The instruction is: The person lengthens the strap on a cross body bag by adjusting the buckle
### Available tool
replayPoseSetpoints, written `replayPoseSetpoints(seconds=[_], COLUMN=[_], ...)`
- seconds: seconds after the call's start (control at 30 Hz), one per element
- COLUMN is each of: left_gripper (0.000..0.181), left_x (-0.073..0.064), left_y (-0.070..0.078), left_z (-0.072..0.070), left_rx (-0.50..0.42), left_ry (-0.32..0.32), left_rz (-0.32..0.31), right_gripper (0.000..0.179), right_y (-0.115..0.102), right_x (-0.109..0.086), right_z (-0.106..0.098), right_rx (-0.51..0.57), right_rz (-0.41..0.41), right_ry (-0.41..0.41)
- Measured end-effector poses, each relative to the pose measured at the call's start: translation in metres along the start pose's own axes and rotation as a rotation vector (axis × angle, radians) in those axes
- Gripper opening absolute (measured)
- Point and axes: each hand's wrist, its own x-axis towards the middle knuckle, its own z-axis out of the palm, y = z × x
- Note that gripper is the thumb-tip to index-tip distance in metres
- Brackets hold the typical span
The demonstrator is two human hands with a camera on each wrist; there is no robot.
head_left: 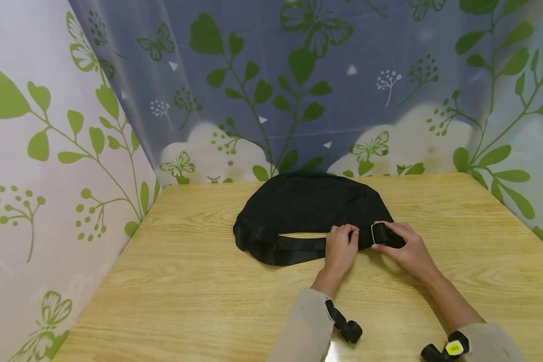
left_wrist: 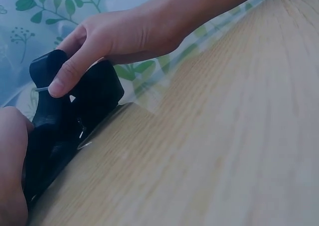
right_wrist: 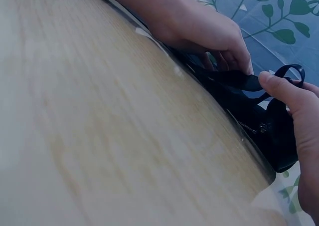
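A black waist bag (head_left: 307,201) lies on the table with its strap (head_left: 300,245) along the near side. My left hand (head_left: 341,249) grips the strap right of its middle, the fingers curled over the webbing. Just to the right, my right hand (head_left: 409,251) pinches the strap at a metal slider buckle (head_left: 373,234) between thumb and fingers. A loop of strap (left_wrist: 47,66) stands up above the buckle in the left wrist view. In the right wrist view the webbing (right_wrist: 232,80) stretches between both hands. The left fingertips are partly hidden there.
The bag sits at the far edge of the wooden table (head_left: 199,301), against a patterned curtain (head_left: 262,100). Leaf-printed cloth (head_left: 50,166) also hangs at both sides. Black bands with cameras (head_left: 346,324) are on both wrists.
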Motion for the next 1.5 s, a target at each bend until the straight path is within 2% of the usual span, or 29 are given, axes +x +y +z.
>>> replayPoseSetpoints(seconds=[0.13,0.27,0.4,0.6,0.7,0.87,1.03,1.17,1.3,1.5], left_gripper=[0.017,0.017,0.017,0.017,0.018,0.017,0.014,0.013,0.014,0.015], left_x=[0.0001,0.0001,-0.0002,-0.0008,-0.0015,-0.0013,0.0002,0.0004,0.0004,0.0001], left_y=[0.0018,0.0030,0.0026,0.0011,0.0014,0.0012,0.0005,-0.0001,-0.0005,0.0014], left_z=[-0.0009,-0.0015,-0.0016,-0.0011,-0.0012,-0.0005,0.0011,0.0012,0.0012,0.0004], left_rx=[-0.098,-0.149,-0.157,-0.163,-0.161,-0.119,-0.062,-0.071,-0.137,-0.212], left_ry=[-0.041,-0.067,-0.071,-0.091,-0.099,-0.053,0.014,0.017,-0.008,-0.064], left_rz=[-0.010,-0.003,0.009,0.021,0.023,0.022,-0.023,-0.027,-0.009,0.000], right_gripper=[0.055,0.055,0.055,0.054,0.054,0.056,0.057,0.058,0.056,0.057], right_y=[0.0009,0.0012,0.0017,0.0030,0.0038,0.0016,0.0009,0.0005,0.0018,0.0041], right_x=[0.0002,-0.0005,-0.0011,-0.0007,-0.0015,-0.0019,-0.0012,-0.0012,-0.0010,0.0015], right_z=[-0.0005,-0.0006,0.0001,0.0017,0.0021,0.0008,-0.0003,-0.0003,0.0003,0.0022], right_rx=[-0.005,-0.019,-0.026,-0.030,-0.038,-0.026,-0.004,-0.028,-0.038,0.015], right_rz=[-0.021,-0.018,-0.008,-0.053,-0.047,-0.006,0.034,0.028,-0.024,-0.167], right_ry=[-0.009,-0.035,-0.053,-0.072,-0.079,-0.079,-0.067,-0.050,-0.036,-0.047])
